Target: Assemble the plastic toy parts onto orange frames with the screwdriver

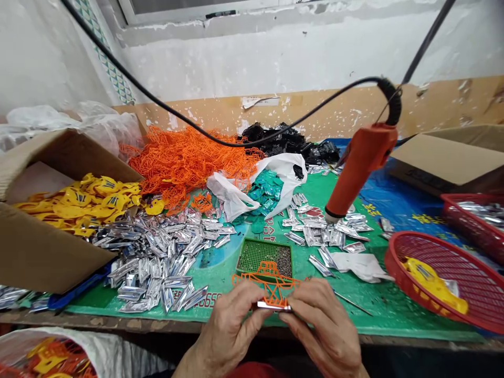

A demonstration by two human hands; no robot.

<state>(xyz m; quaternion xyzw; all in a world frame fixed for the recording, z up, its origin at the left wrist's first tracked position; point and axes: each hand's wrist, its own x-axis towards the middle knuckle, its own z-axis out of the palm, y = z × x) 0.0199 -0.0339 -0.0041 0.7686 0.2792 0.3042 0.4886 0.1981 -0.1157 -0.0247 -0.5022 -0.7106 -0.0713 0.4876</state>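
While the left hand (230, 317) and right hand (326, 321) pinch an orange frame (271, 281) against a silver piece (268, 305) over the surface's (394, 324) front edge, their joining seems unfinished, an orange heap (189, 165) left near the back edge.

From my distant seat I receive rather bright, even light, its source outside my view. Just below the green tray (255, 253), the held silver strip (264, 305) shines almost white; left of the tray, the silver pieces (154, 268) glare too. Below the tray, under the table edge (378, 340), shadow is deep. Far right of it, the red basket (444, 257) looks stretched.
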